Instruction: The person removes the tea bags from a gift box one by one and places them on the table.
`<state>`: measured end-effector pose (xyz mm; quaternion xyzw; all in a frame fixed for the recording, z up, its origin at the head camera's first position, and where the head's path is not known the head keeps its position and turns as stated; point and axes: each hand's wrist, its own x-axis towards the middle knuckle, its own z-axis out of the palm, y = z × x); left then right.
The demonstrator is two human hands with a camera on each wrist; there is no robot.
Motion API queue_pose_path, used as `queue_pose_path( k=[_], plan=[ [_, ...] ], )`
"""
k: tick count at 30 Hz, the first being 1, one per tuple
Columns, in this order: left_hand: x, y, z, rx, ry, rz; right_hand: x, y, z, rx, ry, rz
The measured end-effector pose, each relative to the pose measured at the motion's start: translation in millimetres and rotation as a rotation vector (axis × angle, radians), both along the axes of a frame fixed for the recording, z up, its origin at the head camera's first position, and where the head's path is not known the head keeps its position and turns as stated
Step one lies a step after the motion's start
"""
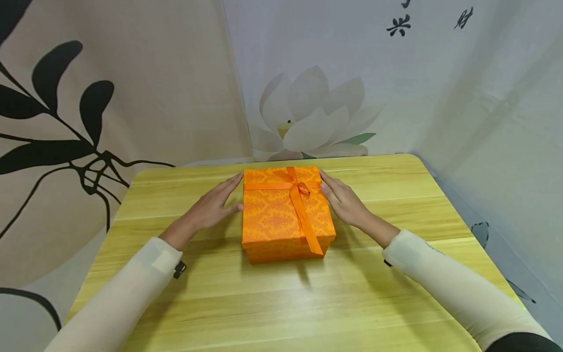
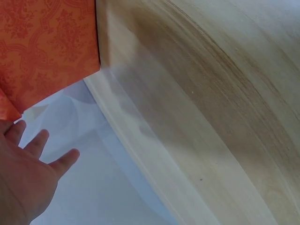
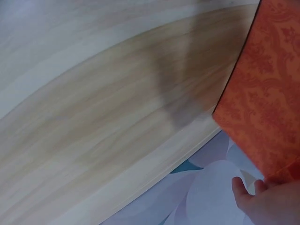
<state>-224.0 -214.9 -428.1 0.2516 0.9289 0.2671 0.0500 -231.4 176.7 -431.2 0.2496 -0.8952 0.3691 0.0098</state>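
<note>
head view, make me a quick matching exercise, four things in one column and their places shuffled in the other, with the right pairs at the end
Things
1. orange gift box
2. ribbon bow
3. left hand
4. lotus print

Places
A. on the backdrop beyond the table's far edge
B. tied on top of the box
C. standing on the wooden table
D. at the box's left side

Pairs: 1-C, 2-B, 3-D, 4-A

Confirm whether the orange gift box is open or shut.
Shut: the gift box has its patterned lid on, ribbon and bow on top, no gap visible in the head view.
</note>
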Motion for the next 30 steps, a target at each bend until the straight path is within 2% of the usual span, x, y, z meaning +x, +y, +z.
queue_pose_path(
  k=[14,18,25,30],
  plan=[
    [-1.7,5,1.9,0.022,0.005,0.005,2.7,-7,1.3,-0.084,0.015,-0.056],
    [-0.6,10,3.2,0.068,-0.025,0.003,4.2,-10,2.9,-0.121,0.014,-0.079],
    [-0.5,23,6.5,0.180,-0.098,0.032,7.4,-23,9.4,-0.245,0.018,-0.116],
    [-0.7,31,11.0,0.248,-0.089,0.042,9.7,-30,13.1,-0.293,0.033,-0.127]
  ],
)
